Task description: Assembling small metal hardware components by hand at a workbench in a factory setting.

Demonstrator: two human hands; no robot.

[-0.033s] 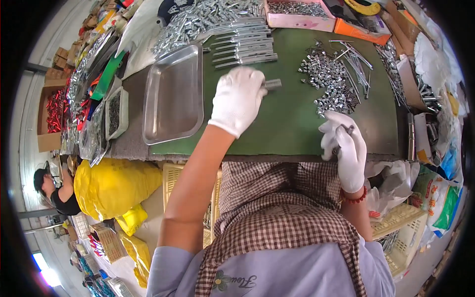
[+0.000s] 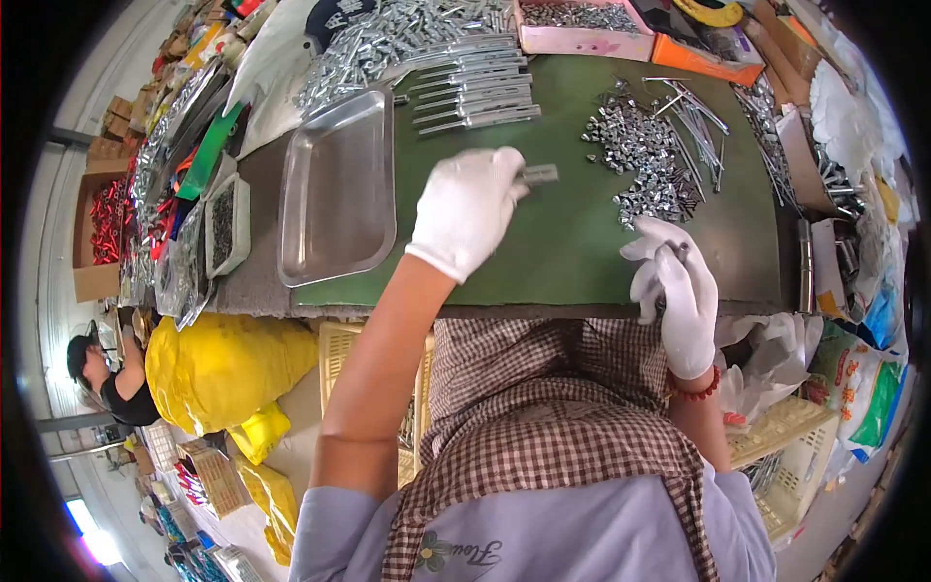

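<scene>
My left hand [image 2: 470,211], in a white glove, is closed over the green work mat. From its fingers sticks out a short silver metal tube [image 2: 541,175], pointing right. My gloved right hand [image 2: 687,301] is held low at the table's front edge, fingers curled around a small metal fitting [image 2: 682,249]; most of that piece is hidden. Just beyond my right hand spreads a pile of small shiny metal pieces [image 2: 640,145], with long thin rods [image 2: 693,126] beside it. Several metal tubes with rods [image 2: 485,118] lie in a row beyond my left hand.
A steel tray [image 2: 386,228] lies left of my left hand. At the back are a heap of metal tubes [image 2: 388,48], a pink box [image 2: 587,43] of small parts and an orange box [image 2: 698,66]. A person [image 2: 126,378] is far off left.
My left hand has come slightly nearer to me with the tube, away from the row. The right hand stays in place, its fingers shifting a little.
</scene>
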